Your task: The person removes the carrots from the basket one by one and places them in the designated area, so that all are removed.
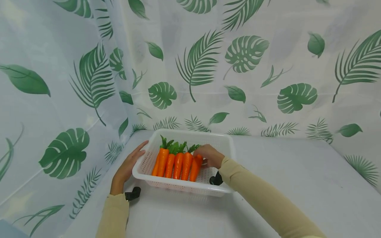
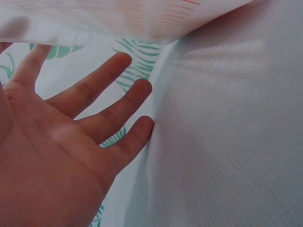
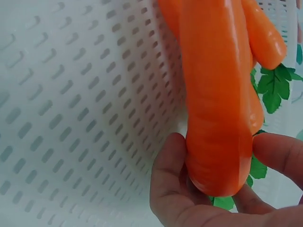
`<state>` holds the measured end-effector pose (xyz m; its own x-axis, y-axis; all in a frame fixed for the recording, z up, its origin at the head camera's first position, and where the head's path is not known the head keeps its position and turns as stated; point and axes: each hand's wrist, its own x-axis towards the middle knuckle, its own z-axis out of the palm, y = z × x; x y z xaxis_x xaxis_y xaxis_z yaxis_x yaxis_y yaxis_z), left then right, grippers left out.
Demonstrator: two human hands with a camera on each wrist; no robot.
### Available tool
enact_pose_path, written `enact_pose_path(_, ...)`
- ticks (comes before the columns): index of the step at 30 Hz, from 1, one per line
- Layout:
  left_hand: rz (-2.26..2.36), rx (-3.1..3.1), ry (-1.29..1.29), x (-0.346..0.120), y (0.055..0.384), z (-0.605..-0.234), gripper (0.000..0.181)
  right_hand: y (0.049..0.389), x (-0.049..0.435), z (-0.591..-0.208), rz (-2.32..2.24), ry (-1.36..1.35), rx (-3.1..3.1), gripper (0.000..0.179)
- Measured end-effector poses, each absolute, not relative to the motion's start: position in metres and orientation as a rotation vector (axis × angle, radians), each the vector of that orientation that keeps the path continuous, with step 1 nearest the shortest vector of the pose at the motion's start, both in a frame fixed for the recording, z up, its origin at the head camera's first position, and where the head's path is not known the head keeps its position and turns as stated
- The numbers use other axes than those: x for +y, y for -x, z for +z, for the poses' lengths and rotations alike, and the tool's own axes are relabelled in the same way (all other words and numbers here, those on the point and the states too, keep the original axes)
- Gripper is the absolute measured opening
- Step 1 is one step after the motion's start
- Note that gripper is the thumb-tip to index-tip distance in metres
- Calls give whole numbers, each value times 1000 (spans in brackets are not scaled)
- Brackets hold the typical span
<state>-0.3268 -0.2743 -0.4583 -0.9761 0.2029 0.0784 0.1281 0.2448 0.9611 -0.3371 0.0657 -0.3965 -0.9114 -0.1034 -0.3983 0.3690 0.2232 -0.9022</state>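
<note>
Several orange carrots (image 1: 178, 165) with green leafy tops stand side by side in a white perforated basket (image 1: 184, 188), leaning toward its left part. My right hand (image 1: 208, 154) pinches the rightmost carrot (image 1: 195, 168) near its leafy end. In the right wrist view, thumb and fingers close round the thick end of that carrot (image 3: 218, 104). At the basket's left side is my left hand (image 1: 129, 165), near or against the rim. The left wrist view shows the left hand (image 2: 71, 127) with fingers spread and straight, just below the basket's wall (image 2: 118, 21).
A white cloth-covered table (image 1: 282, 178) lies under the basket. Leaf-printed sheets (image 1: 208, 82) hang behind and to the left, the left one close to my left arm. Dark wrist cameras (image 1: 133, 193) sit on both wrists, the right one inside the basket's front right corner.
</note>
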Motion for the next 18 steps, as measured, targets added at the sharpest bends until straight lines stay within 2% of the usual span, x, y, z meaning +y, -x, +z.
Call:
enact_pose_path(7,1866,2442,-302,-273,325,-457,60,339,68,-396,-1769,-228,2130,29)
enact_pose_path(18,1862,2441,-309,-274,324,-456,62,341,75,-387,-1948,-172,1961,15)
